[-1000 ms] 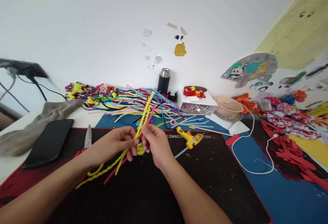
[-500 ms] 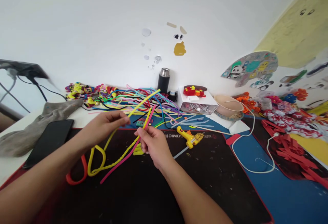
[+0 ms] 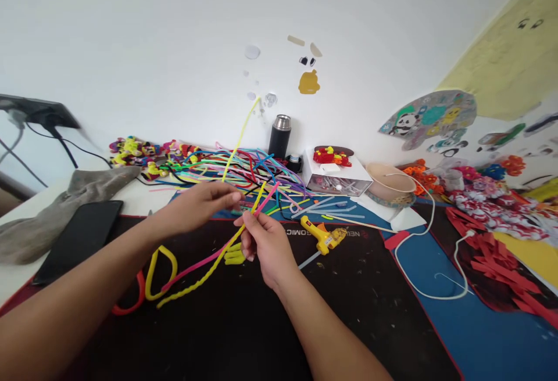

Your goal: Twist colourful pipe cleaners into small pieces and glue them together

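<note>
My right hand pinches a pink pipe cleaner and a twisted yellow pipe cleaner between thumb and fingers. The two cross just below the grip, and their short upper ends poke out above it. Close by on the left, my left hand has its fingers closed. Another yellow pipe cleaner rises from behind those fingers; its lower part is hidden. Under my left forearm lie scissors with a yellow and a red handle, partly covered. Short yellow pieces rest beside my right hand.
A yellow glue gun lies on the black mat. Behind are a pile of coloured pipe cleaners, a black flask and a white box. A phone is at left; a white cable curls at right.
My left hand has shifted slightly right, and its yellow pipe cleaner has swung more upright. Below my right hand, the pink and twisted yellow pipe cleaners have turned and now cross.
</note>
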{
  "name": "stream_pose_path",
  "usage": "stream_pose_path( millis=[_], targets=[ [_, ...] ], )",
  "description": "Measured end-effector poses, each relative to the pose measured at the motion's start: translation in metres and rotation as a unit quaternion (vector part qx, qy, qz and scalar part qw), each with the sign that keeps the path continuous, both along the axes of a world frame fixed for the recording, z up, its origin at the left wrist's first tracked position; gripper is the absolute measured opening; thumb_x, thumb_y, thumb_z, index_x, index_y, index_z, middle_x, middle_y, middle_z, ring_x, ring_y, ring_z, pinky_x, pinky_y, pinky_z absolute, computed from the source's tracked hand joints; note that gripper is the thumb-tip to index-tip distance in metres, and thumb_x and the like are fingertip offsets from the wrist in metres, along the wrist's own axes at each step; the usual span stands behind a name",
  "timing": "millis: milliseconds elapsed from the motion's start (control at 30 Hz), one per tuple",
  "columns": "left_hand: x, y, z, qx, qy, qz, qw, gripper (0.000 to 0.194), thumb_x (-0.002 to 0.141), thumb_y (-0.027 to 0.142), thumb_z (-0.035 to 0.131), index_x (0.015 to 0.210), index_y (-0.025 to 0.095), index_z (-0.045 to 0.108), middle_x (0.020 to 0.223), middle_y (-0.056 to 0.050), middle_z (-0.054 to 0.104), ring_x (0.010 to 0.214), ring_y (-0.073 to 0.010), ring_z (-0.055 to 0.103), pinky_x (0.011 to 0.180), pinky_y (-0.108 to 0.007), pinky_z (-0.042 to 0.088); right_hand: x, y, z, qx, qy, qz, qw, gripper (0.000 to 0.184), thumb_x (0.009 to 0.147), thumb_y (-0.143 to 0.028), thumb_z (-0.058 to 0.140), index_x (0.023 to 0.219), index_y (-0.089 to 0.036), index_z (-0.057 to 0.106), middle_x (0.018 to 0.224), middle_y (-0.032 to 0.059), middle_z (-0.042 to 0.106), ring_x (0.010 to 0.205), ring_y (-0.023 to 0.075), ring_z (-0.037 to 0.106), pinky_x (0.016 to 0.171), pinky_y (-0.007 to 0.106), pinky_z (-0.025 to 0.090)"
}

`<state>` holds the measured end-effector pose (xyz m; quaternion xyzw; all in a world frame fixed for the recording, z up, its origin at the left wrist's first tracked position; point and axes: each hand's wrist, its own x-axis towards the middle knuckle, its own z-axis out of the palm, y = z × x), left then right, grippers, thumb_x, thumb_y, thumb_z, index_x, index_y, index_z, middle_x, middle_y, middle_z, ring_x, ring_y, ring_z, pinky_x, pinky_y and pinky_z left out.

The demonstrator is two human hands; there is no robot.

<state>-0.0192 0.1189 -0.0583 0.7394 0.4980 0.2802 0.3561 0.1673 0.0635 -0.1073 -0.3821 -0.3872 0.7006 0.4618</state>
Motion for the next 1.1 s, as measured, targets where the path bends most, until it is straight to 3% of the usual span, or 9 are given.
stream_pose_path(
  millis=[67,133,267,500,700,833,933,1100],
  targets=[
    [-0.004,-0.024,-0.008,-0.054,-0.031,-0.068,0.996,0.046,0.098,0.062,0.056,0.093,0.021,0.076,0.090,-0.005,0.075,0.091,-0.0253,0.068,0.084,-0.033,0.054,-0.001,-0.001,0.004,0.001,0.000,-0.008,1.000,0.048,0.080,-0.065,0.077,0.085,-0.018,0.071,0.051,-0.0058,0.052,0.041,0.0087,0.044,0.040,0.022,0.028],
    [-0.009,-0.042,-0.009,-0.106,-0.058,-0.105,0.987,0.044,0.100,0.060,0.054,0.097,0.021,0.076,0.090,-0.005,0.075,0.086,-0.0233,0.068,0.082,-0.032,0.054,-0.002,-0.001,0.008,0.004,-0.004,-0.012,1.000,0.049,0.078,-0.066,0.078,0.082,-0.018,0.070,0.051,-0.0059,0.051,0.041,0.0086,0.043,0.040,0.022,0.028],
    [-0.013,-0.061,-0.006,-0.145,-0.048,-0.083,0.985,0.041,0.092,0.057,0.067,0.111,0.022,0.075,0.099,-0.005,0.077,0.089,-0.0237,0.069,0.080,-0.031,0.053,-0.002,0.000,0.011,0.007,-0.014,-0.030,0.999,0.050,0.075,-0.066,0.080,0.081,-0.017,0.071,0.049,-0.0069,0.048,0.040,0.0078,0.041,0.040,0.022,0.027],
    [-0.008,-0.070,-0.021,-0.105,-0.012,-0.052,0.993,0.031,0.095,0.051,0.063,0.101,0.022,0.074,0.091,-0.003,0.076,0.083,-0.0226,0.068,0.076,-0.030,0.050,-0.002,0.001,0.004,0.007,-0.027,-0.036,0.999,0.050,0.078,-0.065,0.080,0.084,-0.016,0.072,0.050,-0.0063,0.050,0.041,0.0074,0.042,0.041,0.021,0.028],
    [-0.002,-0.081,-0.022,-0.082,-0.041,-0.053,0.994,0.034,0.098,0.052,0.060,0.108,0.022,0.075,0.103,-0.005,0.077,0.093,-0.0243,0.067,0.082,-0.031,0.049,-0.005,-0.002,-0.002,0.019,-0.048,-0.030,0.998,0.050,0.082,-0.064,0.078,0.088,-0.015,0.073,0.051,-0.0064,0.050,0.042,0.0075,0.043,0.041,0.021,0.031],
    [0.004,-0.084,-0.029,-0.022,0.021,-0.044,0.999,0.026,0.095,0.045,0.064,0.096,0.022,0.075,0.090,-0.004,0.074,0.083,-0.0220,0.064,0.077,-0.029,0.047,-0.008,-0.004,-0.005,0.032,-0.066,-0.011,0.997,0.054,0.082,-0.068,0.077,0.087,-0.015,0.071,0.050,-0.0065,0.050,0.040,0.0072,0.042,0.040,0.020,0.031],
    [0.003,-0.083,-0.036,0.011,0.067,-0.031,0.997,0.029,0.100,0.039,0.055,0.087,0.020,0.074,0.081,-0.003,0.070,0.077,-0.0201,0.062,0.073,-0.028,0.043,-0.008,-0.003,-0.007,0.042,-0.077,-0.007,0.996,0.056,0.081,-0.071,0.076,0.087,-0.015,0.071,0.049,-0.0060,0.051,0.040,0.0076,0.043,0.041,0.020,0.030],
    [-0.004,-0.080,-0.036,-0.041,0.024,-0.046,0.998,0.041,0.105,0.044,0.046,0.090,0.019,0.076,0.080,-0.002,0.072,0.074,-0.0193,0.063,0.069,-0.027,0.044,-0.005,-0.001,-0.008,0.072,-0.121,-0.002,0.990,0.056,0.087,-0.071,0.070,0.089,-0.015,0.073,0.052,-0.0042,0.053,0.042,0.0084,0.045,0.042,0.021,0.032]
  ],
)
